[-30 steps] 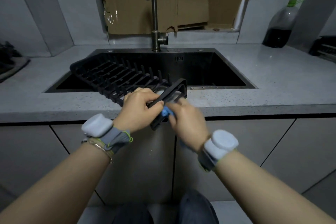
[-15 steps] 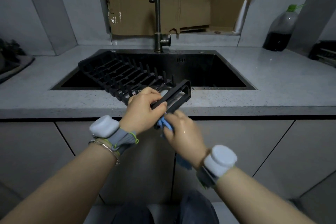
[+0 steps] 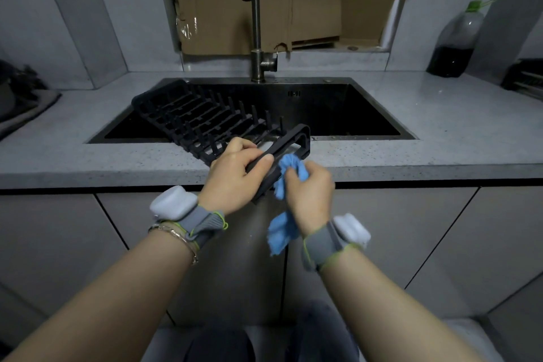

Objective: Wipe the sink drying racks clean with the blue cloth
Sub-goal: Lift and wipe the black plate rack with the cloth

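A black slatted drying rack (image 3: 202, 117) lies tilted across the left half of the dark sink (image 3: 338, 109), its near end over the counter edge. My left hand (image 3: 235, 176) grips the rack's near frame bar (image 3: 291, 141), which sticks out past the counter front. My right hand (image 3: 308, 194) holds the bunched blue cloth (image 3: 291, 167) against that bar, just right of my left thumb. A loose tail of the cloth (image 3: 279, 233) hangs below my right wrist.
A tall faucet (image 3: 255, 23) rises behind the sink in front of a cardboard sheet (image 3: 264, 0). A plastic bottle of dark liquid (image 3: 455, 44) stands at the back right. Dark items lie on the counter at far left (image 3: 17, 97) and far right (image 3: 526, 76).
My right hand has turned and come up, so the bunched cloth now shows on the bar and its tail hangs free. My left hand keeps its grip on the rack.
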The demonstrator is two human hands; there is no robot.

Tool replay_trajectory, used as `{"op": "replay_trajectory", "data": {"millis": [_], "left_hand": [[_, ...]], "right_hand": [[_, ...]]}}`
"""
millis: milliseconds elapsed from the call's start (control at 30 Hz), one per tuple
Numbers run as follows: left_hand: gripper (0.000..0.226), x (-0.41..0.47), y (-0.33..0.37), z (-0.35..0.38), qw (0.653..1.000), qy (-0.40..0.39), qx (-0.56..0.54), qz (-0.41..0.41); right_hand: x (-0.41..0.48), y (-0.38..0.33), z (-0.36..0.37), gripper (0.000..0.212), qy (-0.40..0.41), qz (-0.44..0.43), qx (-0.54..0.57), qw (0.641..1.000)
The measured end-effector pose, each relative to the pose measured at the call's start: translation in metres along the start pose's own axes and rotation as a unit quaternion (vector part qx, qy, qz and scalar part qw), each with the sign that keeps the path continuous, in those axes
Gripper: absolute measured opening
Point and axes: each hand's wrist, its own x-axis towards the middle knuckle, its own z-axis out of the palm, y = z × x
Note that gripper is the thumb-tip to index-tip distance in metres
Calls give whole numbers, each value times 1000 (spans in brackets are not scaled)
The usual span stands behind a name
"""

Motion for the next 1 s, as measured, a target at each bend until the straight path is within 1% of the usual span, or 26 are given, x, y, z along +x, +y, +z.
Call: {"op": "replay_trajectory", "data": {"millis": [133, 200, 233, 300, 333, 400, 467, 500, 567, 600, 633, 700, 733, 767, 800, 833, 867, 933, 967, 1000], "left_hand": [[48, 0, -4, 2, 1000, 1, -29, -12], [45, 1, -5, 2, 999, -2, -44, -16], [41, 1, -6, 1, 999, -6, -46, -20], [27, 2, -8, 1, 999, -14, -42, -21], [26, 2, -8, 1, 999, -15, -40, -20], [32, 0, -7, 0, 999, -9, -36, -16], [33, -1, -7, 0, 999, 3, -31, -11], [33, -1, -8, 1, 999, 7, -30, -7], [34, -2, -12, 5, 1000, 16, -25, 2], [37, -2, -14, 6, 999, 22, -22, 12], [47, -1, -15, 7, 999, 31, -18, 23], [73, -1, -16, 9, 999, 39, -15, 26], [80, 0, -16, 10, 999, 39, -17, 20], [85, -1, -17, 10, 999, 37, -22, 14], [88, -1, -16, 10, 999, 33, -29, 10], [90, -2, -16, 9, 999, 25, -34, 2], [88, -3, -16, 9, 999, 18, -37, -7], [73, -3, -13, 9, 999, 5, -42, -23], [68, -4, -12, 9, 999, -1, -42, -30], [70, -3, -10, 9, 999, -4, -46, -27]], "right_hand": [[-48, 9, 12, 24, -92, -19, 66, 993], [-43, 8, 13, 25, -101, -26, 68, 992], [-36, 8, 12, 27, -82, -19, 68, 994], [-13, 6, 6, 30, -19, 3, 74, 997], [0, 5, 2, 26, 12, 13, 76, 997], [20, 3, -5, 11, 53, 38, 74, 995], [29, 0, -6, 4, 61, 48, 77, 994], [27, -1, -4, 6, 49, 36, 71, 996], [11, 2, 0, 23, 9, -20, 45, 999], [-1, 5, 0, 31, -23, -47, 32, 998], [-12, 7, 0, 33, -63, -67, 22, 996], [-29, 9, -2, 27, -140, -100, 28, 985], [-31, 7, -4, 18, -149, -111, 50, 981], [-28, 2, -6, 9, -126, -111, 84, 982], [-21, -3, -8, 4, -81, -104, 118, 984], [-12, -8, -9, 4, -37, -95, 142, 985], [-4, -13, -10, 4, -11, -89, 151, 985], [1, -19, -6, 7, 0, -103, 125, 987], [-5, -18, -1, 6, -7, -120, 109, 987], [-13, -16, 2, 5, -12, -144, 97, 985]]}}
